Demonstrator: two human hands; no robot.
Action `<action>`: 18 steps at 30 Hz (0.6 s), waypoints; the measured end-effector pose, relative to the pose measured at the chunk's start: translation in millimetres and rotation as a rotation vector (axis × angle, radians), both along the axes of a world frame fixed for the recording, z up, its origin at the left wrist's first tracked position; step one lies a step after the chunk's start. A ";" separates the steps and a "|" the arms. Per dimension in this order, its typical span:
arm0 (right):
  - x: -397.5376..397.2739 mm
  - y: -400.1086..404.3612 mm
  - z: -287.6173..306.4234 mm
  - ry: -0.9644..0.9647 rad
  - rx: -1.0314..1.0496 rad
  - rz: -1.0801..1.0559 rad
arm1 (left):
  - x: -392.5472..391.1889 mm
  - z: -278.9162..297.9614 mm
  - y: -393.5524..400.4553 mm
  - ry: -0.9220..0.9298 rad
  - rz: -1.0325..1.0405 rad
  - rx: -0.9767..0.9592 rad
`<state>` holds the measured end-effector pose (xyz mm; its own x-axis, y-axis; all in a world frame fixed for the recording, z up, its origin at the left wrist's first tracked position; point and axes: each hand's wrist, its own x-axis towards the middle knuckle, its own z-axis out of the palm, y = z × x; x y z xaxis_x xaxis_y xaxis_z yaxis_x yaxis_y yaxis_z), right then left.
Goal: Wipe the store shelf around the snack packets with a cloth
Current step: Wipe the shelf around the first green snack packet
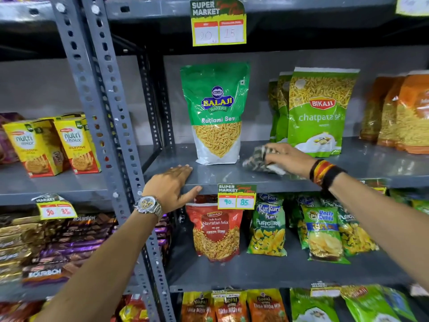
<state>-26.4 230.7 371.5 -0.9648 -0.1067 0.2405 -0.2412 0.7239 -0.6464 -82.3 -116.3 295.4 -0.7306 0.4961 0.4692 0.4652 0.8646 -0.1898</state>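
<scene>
Two hands are seen at the grey shelf [232, 176]. The crumpled cloth [257, 159] is pressed under the right hand [287, 159], between Balaji packet [217, 112] and Bikaji packets [318, 112]. The left hand [171, 187] is laid flat, empty, on the shelf edge.

The cloth [260, 159] is blurred and partly hidden under the right hand [286, 159]. At the right edge, orange packets [411, 112] are cut off. The top price tag [218, 23] has smeared figures.

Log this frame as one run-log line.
phase: wiping | right hand: presses cloth on shelf, between Balaji packet and Bikaji packet | left hand: flat on shelf edge
</scene>
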 end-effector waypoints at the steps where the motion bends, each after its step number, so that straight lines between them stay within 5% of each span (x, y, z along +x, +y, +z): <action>1: -2.6 0.6 -2.6 0.024 0.010 -0.032 | 0.7 0.1 -0.1 -0.007 0.000 -0.001; 9: 29.9 13.9 7.5 -0.079 0.040 0.047 | 8.0 2.7 9.5 -0.018 -0.128 0.080; 13: -4.7 20.0 19.7 0.041 0.085 -0.098 | 13.1 12.7 51.1 -0.045 -0.304 0.041; 18: -40.7 -6.7 -6.3 -0.069 0.261 -0.058 | 2.4 16.8 87.3 -0.109 -0.359 -0.072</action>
